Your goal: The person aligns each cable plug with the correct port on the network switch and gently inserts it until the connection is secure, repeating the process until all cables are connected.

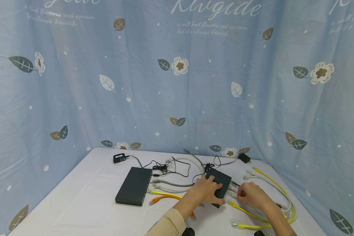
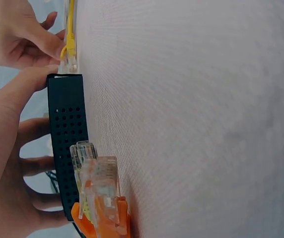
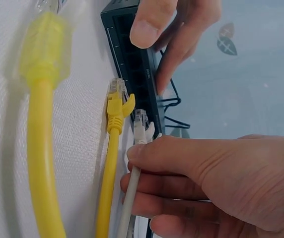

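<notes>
Pinching a white Ethernet cable point(image 3: 127, 208) behind its plug point(image 3: 140, 121) with our right hand point(image 1: 253, 196), we rest our spread left hand point(image 1: 207, 190) on the smaller network switch point(image 1: 223, 181) on the tabletop point(image 1: 85, 196), probably to steady it.

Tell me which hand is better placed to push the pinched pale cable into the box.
Right, I'd judge: the right hand pinches the pale cable just behind its plug, near the ports. The left hand rests on the box.
</notes>
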The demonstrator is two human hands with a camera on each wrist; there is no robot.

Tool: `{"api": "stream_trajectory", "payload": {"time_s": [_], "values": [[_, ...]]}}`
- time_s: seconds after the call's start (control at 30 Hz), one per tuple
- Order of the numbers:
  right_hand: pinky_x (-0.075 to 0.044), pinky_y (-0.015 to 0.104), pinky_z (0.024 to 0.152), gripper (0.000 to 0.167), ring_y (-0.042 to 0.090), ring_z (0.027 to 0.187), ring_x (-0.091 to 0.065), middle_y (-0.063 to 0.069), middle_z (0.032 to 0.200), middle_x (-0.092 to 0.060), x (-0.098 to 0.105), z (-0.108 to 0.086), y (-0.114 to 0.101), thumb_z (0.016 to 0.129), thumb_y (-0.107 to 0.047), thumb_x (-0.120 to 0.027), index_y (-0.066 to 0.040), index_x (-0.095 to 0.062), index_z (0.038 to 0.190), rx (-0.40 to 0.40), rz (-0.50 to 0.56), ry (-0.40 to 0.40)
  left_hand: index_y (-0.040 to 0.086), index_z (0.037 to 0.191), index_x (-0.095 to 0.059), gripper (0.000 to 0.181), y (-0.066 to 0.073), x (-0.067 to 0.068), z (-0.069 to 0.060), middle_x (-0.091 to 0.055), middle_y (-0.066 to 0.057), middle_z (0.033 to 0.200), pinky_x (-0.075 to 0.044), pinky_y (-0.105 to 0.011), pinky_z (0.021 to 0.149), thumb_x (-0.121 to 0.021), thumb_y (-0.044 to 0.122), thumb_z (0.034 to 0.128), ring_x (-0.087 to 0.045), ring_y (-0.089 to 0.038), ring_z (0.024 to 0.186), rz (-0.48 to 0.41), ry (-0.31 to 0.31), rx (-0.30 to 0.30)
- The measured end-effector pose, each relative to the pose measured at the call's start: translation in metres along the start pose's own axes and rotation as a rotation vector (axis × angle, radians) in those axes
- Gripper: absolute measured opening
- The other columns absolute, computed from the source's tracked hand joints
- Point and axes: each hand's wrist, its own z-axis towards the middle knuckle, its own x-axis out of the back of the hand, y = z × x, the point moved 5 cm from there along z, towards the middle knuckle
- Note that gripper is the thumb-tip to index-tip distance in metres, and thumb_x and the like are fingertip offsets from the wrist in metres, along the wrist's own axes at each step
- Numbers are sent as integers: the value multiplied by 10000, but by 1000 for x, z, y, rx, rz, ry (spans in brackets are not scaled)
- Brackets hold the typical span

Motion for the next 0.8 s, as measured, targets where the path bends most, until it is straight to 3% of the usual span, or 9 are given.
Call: {"api": "stream_trajectory", "payload": {"time_s": [0.17, 0.57, 0.8], "values": [[-428, 233, 491, 119, 80, 517, -523, -76, 619, -612, 0, -1, -3, 818, -87, -749, -155, -707, 729, 14, 1, -1, 508, 1419, -438, 702, 0, 0, 0, -464, 34, 1456, -496, -510, 966, -532, 804, 789, -460, -392, 1344, -6, -5, 1], [-422, 237, 496, 147, 97, 520, -520, -60, 601, -594, -2, -2, -8, 808, -86, -766, -149, -682, 705, -68, -18, 14, 495, 1428, -432, 711, 0, -2, -1, -464, 25, 1457, -504, -505, 951, -520, 806, 795, -463, -395, 1335, -2, -8, -16], [-416, 239, 500, 180, 102, 513, -517, -65, 589, -584, -3, -1, -10, 818, -89, -756, -163, -664, 683, -56, -35, 29, 498, 1436, -418, 722, -1, -4, 2, -463, 25, 1452, -508, -494, 940, -497, 821, 795, -468, -384, 1323, 16, 4, -17]]}}
